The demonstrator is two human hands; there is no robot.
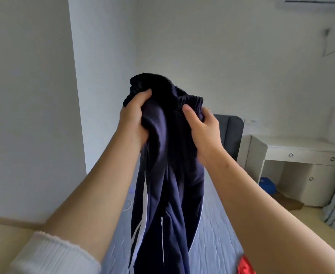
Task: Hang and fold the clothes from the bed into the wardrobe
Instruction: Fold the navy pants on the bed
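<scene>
A: Any label readable?
B: None. Navy soft-knit track trousers with white side stripes (pixel 162 184), ribbed elastic waistband bunched. Left hand (pixel 134 119) and right hand (pixel 202 129) each clench the waist; legs hang below both over the grey-blue quilted bed (pixel 212 234).
A: Red by the right forearm?
B: Possibly crumpled red fabric (pixel 244 266).

Bed (pixel 212 230): it is lying low under the arms, wearing a blue-grey cover.
On the bed: a red thing (pixel 245 266) is peeking in at the bottom edge.
</scene>
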